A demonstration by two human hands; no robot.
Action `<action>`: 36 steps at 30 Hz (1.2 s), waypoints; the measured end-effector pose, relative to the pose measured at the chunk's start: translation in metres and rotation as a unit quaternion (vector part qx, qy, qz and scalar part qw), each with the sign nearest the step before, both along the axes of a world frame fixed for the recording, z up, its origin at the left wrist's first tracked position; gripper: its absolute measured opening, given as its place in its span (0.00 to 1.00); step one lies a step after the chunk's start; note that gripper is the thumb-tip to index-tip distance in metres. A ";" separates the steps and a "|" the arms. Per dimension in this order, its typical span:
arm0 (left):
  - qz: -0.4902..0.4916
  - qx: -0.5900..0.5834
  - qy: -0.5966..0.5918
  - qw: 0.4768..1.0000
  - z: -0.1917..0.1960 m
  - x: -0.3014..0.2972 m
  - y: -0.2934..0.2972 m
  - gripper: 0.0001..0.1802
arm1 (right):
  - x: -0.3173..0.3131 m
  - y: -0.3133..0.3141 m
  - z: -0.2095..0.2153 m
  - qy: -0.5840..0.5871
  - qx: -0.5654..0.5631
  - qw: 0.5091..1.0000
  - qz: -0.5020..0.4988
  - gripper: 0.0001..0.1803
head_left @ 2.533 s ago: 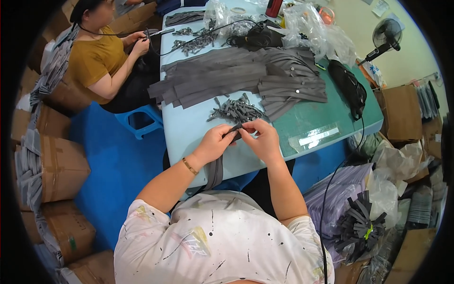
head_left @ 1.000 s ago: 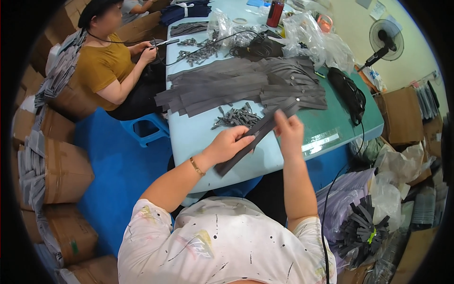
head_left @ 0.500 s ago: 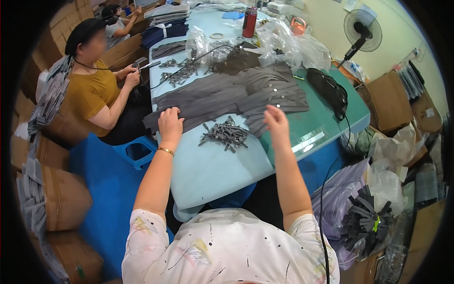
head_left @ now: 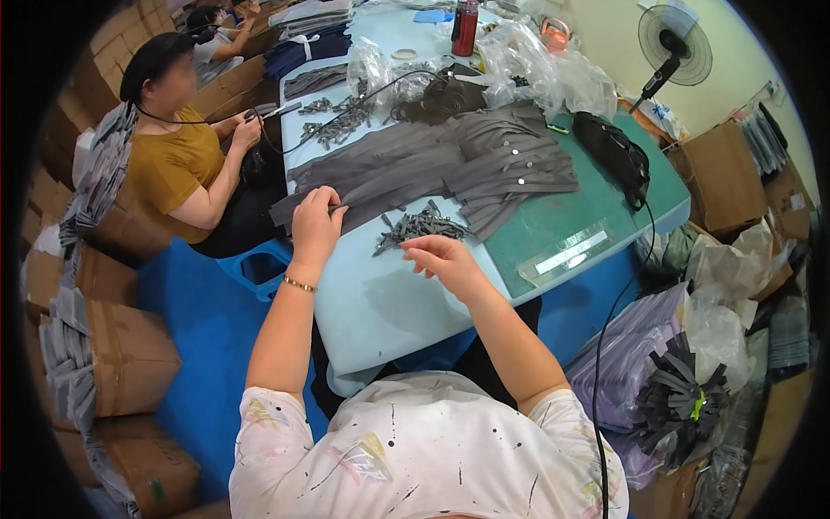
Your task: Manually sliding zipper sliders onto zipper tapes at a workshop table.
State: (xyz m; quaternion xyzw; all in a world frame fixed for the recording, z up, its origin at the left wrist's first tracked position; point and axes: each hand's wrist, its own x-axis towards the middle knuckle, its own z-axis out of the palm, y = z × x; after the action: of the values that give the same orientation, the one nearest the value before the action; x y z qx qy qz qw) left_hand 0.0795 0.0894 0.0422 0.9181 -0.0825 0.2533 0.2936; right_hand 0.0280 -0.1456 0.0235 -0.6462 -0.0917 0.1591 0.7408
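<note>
Dark grey zipper tapes (head_left: 380, 164) lie in long overlapping layers across the table. At their near left end, my left hand (head_left: 316, 227) is closed, its thumb and fingers pinching the end of a tape. My right hand (head_left: 439, 259) hangs at the near edge of a heap of small dark grey zipper pulls (head_left: 424, 225). Its fingers are bent and a little apart, and nothing shows between them. Whether its fingertips touch the heap I cannot tell. Several small white round pieces (head_left: 516, 152) lie on the tapes at the right.
A green mat (head_left: 553, 233) covers the table's right side, with a black pouch (head_left: 610, 156) on it. A red flask (head_left: 464, 28) and clear plastic bags (head_left: 536, 69) are farther back. A co-worker (head_left: 173, 147) sits at left. A black cable (head_left: 605, 337) hangs down at right.
My right hand has come left and nearer to me, from beside the tapes to the heap of pulls. The left hand stays at the tape end, its grip slightly shifted. The view has shifted slightly.
</note>
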 end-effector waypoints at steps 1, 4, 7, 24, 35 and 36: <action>-0.002 0.003 0.001 1.000 0.006 -0.009 -0.005 0.09 | 0.000 0.006 0.002 0.039 0.010 0.998 0.039 0.15; -0.101 0.052 -0.120 0.986 0.008 -0.040 -0.022 0.08 | 0.008 0.026 0.003 0.140 0.116 0.983 0.027 0.20; -0.213 0.085 -0.117 0.966 -0.003 -0.078 -0.035 0.08 | 0.019 0.038 0.001 0.219 0.204 0.954 0.001 0.20; -0.140 -0.674 0.361 0.629 -0.031 -0.047 -0.015 0.13 | -0.071 0.034 -0.028 0.048 -0.011 0.977 0.208 0.17; -0.276 -0.449 0.385 0.758 -0.011 -0.083 -0.047 0.10 | -0.012 0.017 -0.002 -0.170 -0.078 0.979 -0.082 0.21; -0.281 -0.453 0.380 0.756 -0.014 -0.084 -0.048 0.11 | -0.014 0.019 0.000 -0.164 -0.065 0.979 -0.103 0.17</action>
State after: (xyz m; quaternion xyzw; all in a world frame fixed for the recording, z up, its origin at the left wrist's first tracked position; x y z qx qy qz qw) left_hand -0.0049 0.0410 0.0287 0.6341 -0.0934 -0.2026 0.7404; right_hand 0.0140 -0.1263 0.0237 -0.7161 -0.1346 -0.0210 0.6846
